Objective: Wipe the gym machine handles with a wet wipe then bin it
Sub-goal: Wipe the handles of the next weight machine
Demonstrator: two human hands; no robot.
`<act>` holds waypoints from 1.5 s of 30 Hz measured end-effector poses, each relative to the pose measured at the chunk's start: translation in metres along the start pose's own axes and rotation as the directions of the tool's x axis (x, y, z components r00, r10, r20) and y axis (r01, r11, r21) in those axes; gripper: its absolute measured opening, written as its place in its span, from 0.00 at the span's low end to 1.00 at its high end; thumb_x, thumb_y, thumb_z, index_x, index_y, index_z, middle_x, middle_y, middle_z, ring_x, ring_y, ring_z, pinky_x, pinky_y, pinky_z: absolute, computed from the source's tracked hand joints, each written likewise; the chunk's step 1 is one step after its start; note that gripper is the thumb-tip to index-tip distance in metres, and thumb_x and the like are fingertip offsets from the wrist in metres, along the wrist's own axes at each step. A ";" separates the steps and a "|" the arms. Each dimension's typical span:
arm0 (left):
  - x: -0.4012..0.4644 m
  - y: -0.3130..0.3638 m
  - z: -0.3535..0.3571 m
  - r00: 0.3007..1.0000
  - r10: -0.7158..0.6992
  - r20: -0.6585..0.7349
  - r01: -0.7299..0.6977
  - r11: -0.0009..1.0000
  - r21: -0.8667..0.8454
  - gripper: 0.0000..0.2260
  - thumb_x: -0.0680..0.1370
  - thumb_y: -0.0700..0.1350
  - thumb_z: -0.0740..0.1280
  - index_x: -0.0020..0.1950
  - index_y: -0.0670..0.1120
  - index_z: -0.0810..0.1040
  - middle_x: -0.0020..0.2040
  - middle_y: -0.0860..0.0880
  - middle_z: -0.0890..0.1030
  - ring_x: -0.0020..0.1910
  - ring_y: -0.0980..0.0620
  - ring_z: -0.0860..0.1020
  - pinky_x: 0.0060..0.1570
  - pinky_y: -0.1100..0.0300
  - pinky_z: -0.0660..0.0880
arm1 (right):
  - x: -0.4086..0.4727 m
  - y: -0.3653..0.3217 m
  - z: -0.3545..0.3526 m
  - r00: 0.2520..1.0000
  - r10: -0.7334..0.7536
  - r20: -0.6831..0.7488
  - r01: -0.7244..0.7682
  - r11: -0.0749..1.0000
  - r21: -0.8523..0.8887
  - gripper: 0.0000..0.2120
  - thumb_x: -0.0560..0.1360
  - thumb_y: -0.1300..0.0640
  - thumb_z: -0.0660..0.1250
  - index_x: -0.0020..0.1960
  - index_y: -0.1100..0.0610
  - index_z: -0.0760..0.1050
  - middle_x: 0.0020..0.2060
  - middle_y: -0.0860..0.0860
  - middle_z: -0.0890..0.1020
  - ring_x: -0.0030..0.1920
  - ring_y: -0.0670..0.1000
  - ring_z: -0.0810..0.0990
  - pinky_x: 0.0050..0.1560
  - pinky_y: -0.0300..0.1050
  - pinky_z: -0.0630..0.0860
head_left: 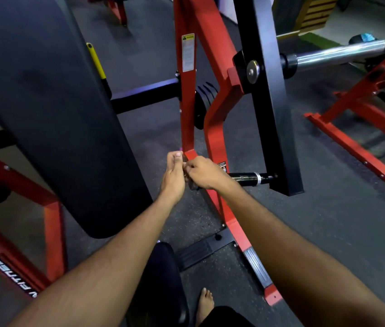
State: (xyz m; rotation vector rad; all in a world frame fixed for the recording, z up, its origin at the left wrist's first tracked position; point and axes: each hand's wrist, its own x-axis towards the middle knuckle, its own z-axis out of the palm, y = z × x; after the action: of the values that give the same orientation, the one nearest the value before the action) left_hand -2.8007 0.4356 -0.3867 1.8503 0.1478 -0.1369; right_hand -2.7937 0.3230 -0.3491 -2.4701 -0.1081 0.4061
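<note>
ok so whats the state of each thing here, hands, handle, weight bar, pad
left hand: raised, fingers loosely curled, meeting the right hand; what it holds is hidden
right hand: fingers curled, pinching something small against the left hand; too small to tell
black handle: horizontal on the machine arm, ungripped, just right of the hands
chrome weight bar: no plates loaded
black back pad: tilted, unoccupied

Head-worn camera looks forward and down, close over the red machine frame [188,109].
</note>
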 end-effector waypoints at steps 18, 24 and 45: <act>-0.040 0.006 0.008 0.996 0.048 0.076 -0.057 0.991 0.120 0.14 0.86 0.61 0.47 0.62 0.59 0.68 0.56 0.48 0.81 0.54 0.49 0.79 0.48 0.56 0.70 | -0.064 0.177 0.030 0.754 -0.185 -0.630 0.098 0.980 -0.171 0.26 0.73 0.75 0.58 0.70 0.63 0.74 0.69 0.58 0.76 0.70 0.56 0.74 0.77 0.53 0.60; -0.058 0.000 0.008 0.988 0.154 0.026 -0.156 0.978 0.135 0.14 0.87 0.55 0.53 0.69 0.53 0.69 0.66 0.51 0.72 0.63 0.55 0.73 0.63 0.56 0.67 | -0.081 0.142 0.039 0.720 0.093 -0.688 0.051 0.981 0.187 0.20 0.80 0.72 0.59 0.69 0.61 0.76 0.69 0.54 0.77 0.72 0.52 0.73 0.76 0.34 0.57; -0.259 -0.051 -0.222 0.989 0.148 -0.019 -0.149 0.974 -0.171 0.05 0.78 0.38 0.73 0.52 0.47 0.83 0.42 0.49 0.85 0.41 0.56 0.81 0.44 0.61 0.77 | -0.225 -0.151 0.161 0.998 -0.056 -0.027 0.044 0.326 0.944 0.06 0.81 0.64 0.64 0.57 0.61 0.76 0.50 0.60 0.84 0.46 0.54 0.84 0.43 0.51 0.84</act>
State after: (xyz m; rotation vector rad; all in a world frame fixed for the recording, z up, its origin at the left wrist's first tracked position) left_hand -3.0604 0.6552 -0.3289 1.6826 0.0239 -0.0129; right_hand -3.0546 0.4977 -0.3217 -1.2418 0.0545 0.3094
